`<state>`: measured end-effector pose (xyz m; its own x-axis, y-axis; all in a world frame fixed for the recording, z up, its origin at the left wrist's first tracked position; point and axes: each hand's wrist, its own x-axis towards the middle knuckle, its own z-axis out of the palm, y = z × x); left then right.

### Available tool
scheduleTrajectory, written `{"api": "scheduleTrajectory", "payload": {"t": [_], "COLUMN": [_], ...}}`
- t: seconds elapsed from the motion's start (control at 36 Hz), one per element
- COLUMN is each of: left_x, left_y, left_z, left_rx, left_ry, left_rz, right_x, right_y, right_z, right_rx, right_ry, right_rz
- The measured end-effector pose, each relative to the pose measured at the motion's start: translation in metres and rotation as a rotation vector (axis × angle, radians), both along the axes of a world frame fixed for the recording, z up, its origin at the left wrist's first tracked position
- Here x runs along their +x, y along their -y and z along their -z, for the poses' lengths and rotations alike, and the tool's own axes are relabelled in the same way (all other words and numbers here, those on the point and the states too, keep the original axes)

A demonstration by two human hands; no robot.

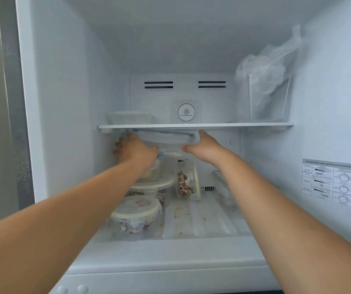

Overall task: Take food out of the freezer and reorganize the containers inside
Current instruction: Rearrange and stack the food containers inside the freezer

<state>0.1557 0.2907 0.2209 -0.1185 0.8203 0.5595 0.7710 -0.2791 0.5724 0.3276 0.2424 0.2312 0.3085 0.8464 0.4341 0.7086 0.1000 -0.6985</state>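
Observation:
Both my hands reach into the open freezer under its white shelf (244,124). My left hand (135,150) and my right hand (204,148) grip the two ends of a clear lidded container (166,137), which sits just below the shelf on top of a stack. Beneath it stand round containers with pale lids: one in the middle (155,184) and one at the front (136,211) holding mixed food. A clear box with a cartoon print (186,183) stands on its side to their right.
On the shelf rest a clear tub (128,117) at the left and a tall clear bin (267,98) stuffed with plastic bags at the right. Another clear container (223,187) lies along the lower right. Crumbs dot the ribbed floor (191,219).

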Motion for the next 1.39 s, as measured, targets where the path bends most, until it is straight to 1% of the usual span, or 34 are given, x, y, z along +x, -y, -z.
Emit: {"api": "scheduleTrajectory", "payload": {"t": [0.11,0.22,0.31,0.42,0.67,0.81,0.94,1.11,1.25,1.39], "left_x": [0.006,0.004,0.003,0.001,0.006,0.015,0.032,0.058,0.076,0.093], "left_y": [-0.003,-0.010,-0.013,-0.012,0.005,0.019,0.032,0.048,0.059,0.068], "left_z": [-0.002,-0.006,-0.008,-0.007,-0.003,-0.004,-0.006,-0.003,-0.001,0.003], "left_rx": [-0.012,0.004,-0.005,-0.028,-0.024,-0.035,-0.059,-0.068,-0.059,-0.104], "left_ry": [0.124,0.219,0.268,0.279,0.318,0.299,0.344,0.489,0.499,0.514], "left_rz": [0.046,0.125,0.185,0.180,0.179,0.214,0.260,0.362,0.431,0.539], "right_x": [0.005,0.005,0.003,0.002,0.007,0.014,0.023,0.030,0.035,0.042], "right_y": [-0.016,-0.025,-0.029,-0.029,-0.013,0.003,0.022,0.042,0.065,0.088], "right_z": [0.006,0.010,0.013,0.013,0.018,0.021,0.023,0.024,0.030,0.041], "right_rx": [0.020,-0.017,-0.018,0.015,0.064,0.128,0.187,0.259,0.365,0.452], "right_ry": [-0.117,-0.261,-0.283,-0.307,-0.330,-0.434,-0.486,-0.518,-0.537,-0.496], "right_rz": [-0.008,-0.126,-0.184,-0.191,-0.147,-0.107,-0.046,0.020,0.088,0.182]}}
